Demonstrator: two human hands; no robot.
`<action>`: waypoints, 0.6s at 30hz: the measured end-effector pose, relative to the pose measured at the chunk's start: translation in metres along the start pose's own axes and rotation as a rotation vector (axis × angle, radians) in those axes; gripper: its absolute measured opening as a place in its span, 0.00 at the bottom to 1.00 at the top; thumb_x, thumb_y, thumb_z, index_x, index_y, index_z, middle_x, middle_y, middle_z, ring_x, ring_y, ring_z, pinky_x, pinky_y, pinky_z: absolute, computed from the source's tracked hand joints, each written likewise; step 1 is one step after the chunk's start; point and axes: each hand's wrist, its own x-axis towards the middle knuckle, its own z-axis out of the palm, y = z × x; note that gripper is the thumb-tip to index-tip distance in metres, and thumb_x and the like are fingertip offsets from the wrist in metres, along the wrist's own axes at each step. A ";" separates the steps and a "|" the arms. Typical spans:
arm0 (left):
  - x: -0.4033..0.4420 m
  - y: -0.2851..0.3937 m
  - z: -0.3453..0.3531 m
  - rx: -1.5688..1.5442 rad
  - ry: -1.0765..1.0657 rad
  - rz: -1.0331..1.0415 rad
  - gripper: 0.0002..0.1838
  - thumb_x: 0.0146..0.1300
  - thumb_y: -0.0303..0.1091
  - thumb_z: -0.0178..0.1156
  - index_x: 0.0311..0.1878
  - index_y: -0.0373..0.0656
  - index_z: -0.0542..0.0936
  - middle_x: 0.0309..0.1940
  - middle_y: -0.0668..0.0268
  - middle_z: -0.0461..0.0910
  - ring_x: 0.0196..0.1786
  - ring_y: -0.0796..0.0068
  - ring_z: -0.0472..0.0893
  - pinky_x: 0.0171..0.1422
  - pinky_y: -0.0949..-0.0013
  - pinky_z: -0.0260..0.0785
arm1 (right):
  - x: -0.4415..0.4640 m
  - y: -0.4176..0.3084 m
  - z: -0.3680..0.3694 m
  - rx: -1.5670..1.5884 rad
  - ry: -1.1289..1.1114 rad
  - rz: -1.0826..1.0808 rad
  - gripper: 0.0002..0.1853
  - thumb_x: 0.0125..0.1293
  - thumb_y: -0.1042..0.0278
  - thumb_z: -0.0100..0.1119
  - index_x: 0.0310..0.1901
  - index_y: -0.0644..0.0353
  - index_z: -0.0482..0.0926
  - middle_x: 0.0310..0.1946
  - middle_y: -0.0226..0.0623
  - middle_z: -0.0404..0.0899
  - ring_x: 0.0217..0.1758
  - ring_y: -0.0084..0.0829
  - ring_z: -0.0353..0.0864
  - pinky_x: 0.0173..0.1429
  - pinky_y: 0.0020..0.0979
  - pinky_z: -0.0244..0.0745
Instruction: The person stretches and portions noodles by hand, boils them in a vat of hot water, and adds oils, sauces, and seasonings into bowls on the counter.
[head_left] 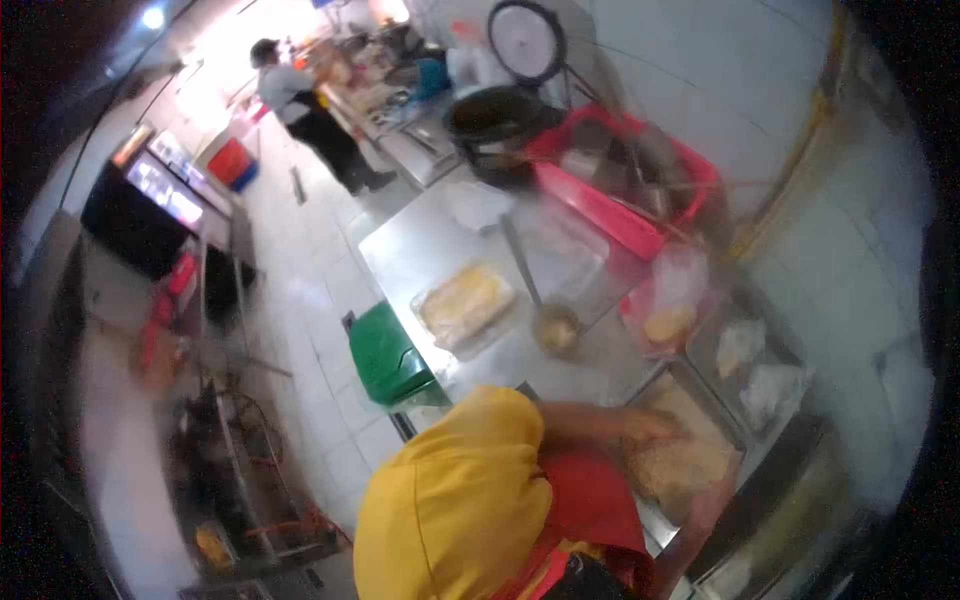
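Metal tray [712, 402], lower right of frame, holds tan crumb-like material [675, 468]; left hand [652, 427] lies over it, right hand [712, 498] sits at its lower-right edge. Blur: cannot tell whether either grips. Work seems under way; no finished piece shows, remainder unclear.

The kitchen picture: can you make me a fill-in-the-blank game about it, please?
1. The sleeve on the person's left arm is ____.
2. Counting the left hand and right hand, ____ hands are at the tray.
3. The big tub near the wall is ____.

Missing words: yellow; two; pink.
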 end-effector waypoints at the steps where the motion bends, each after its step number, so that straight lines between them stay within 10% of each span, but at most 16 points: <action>1: -0.001 0.000 -0.002 0.012 0.019 0.002 0.28 0.59 0.42 0.48 0.61 0.41 0.63 0.61 0.57 0.62 0.64 0.55 0.60 0.68 0.59 0.47 | 0.009 0.002 0.002 -0.007 -0.006 -0.021 0.27 0.64 0.59 0.42 0.61 0.64 0.58 0.58 0.45 0.63 0.62 0.37 0.61 0.64 0.33 0.55; 7: -0.002 -0.015 0.019 0.122 0.247 -0.015 0.33 0.55 0.37 0.52 0.64 0.41 0.56 0.60 0.53 0.62 0.64 0.53 0.59 0.68 0.57 0.47 | 0.030 0.047 0.029 -0.260 0.033 -0.116 0.27 0.57 0.59 0.56 0.56 0.64 0.65 0.57 0.46 0.63 0.60 0.41 0.60 0.64 0.35 0.54; 10: 0.010 -0.006 0.014 0.174 0.077 -0.006 0.32 0.55 0.37 0.53 0.63 0.40 0.59 0.58 0.51 0.64 0.61 0.52 0.62 0.67 0.58 0.50 | 0.012 -0.003 0.028 -0.013 -0.059 -0.141 0.19 0.54 0.75 0.55 0.50 0.69 0.71 0.47 0.45 0.73 0.48 0.33 0.71 0.49 0.31 0.70; 12: 0.021 0.024 0.000 -0.552 0.036 -0.331 0.24 0.55 0.36 0.57 0.54 0.36 0.69 0.47 0.57 0.73 0.48 0.68 0.71 0.54 0.65 0.62 | 0.010 -0.013 0.022 0.011 -0.129 0.069 0.17 0.56 0.73 0.54 0.48 0.68 0.71 0.44 0.45 0.74 0.47 0.35 0.72 0.49 0.33 0.69; 15: 0.027 0.061 -0.010 -0.778 0.258 -0.559 0.23 0.55 0.39 0.58 0.53 0.38 0.71 0.47 0.56 0.74 0.51 0.67 0.71 0.57 0.65 0.61 | 0.011 -0.012 0.019 -0.055 -0.119 0.058 0.17 0.58 0.71 0.53 0.49 0.67 0.70 0.49 0.46 0.70 0.51 0.35 0.69 0.53 0.34 0.65; 18: 0.028 -0.013 0.030 -0.779 0.048 -0.183 0.25 0.54 0.42 0.60 0.53 0.38 0.72 0.46 0.55 0.75 0.48 0.64 0.73 0.51 0.64 0.65 | 0.007 0.004 0.028 -0.093 0.043 0.171 0.24 0.61 0.60 0.50 0.57 0.61 0.65 0.58 0.49 0.63 0.61 0.46 0.62 0.63 0.37 0.57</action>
